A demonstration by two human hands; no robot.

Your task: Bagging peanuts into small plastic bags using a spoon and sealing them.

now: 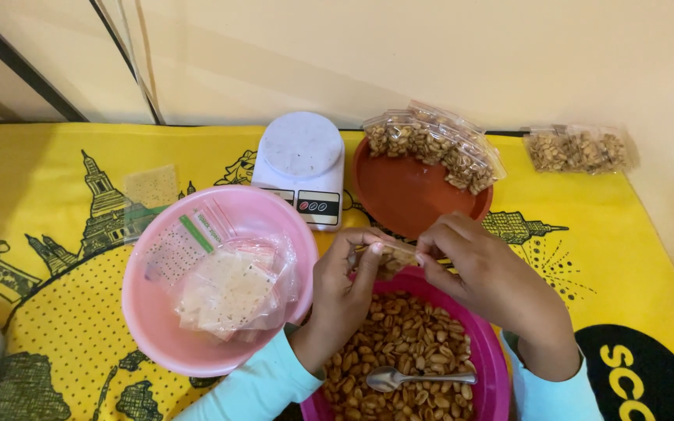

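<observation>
Yellow printed cloth [56,312] with dark building drawings over the whole table, cream wall behind.

Left hand [345,292] and right hand [485,277] close together above the magenta bowl [493,366], fingertips of both pinched shut on 1 small clear bag [394,257] with a few peanuts inside. Bag stretched between the 2 hands, just over the bowl's far rim. Pale blue sleeves at both wrists.

Magenta bowl at the near edge, full of shelled peanuts [407,327]. Metal spoon [415,379] flat on the nuts, scoop end to the left, touched by neither hand.

Pink bowl [150,312] just left of the magenta one, with a loose stack of empty clear bags [232,288] inside. 1 more flat packet [150,187] on the cloth beyond it, to the left.

White kitchen scale [302,164] at the back, round platform bare. Brown plate [407,195] right beside the scale, several filled peanut bags [434,144] heaped on its far rim. 1 further filled bag [579,150] apart on the cloth near the right wall.
</observation>
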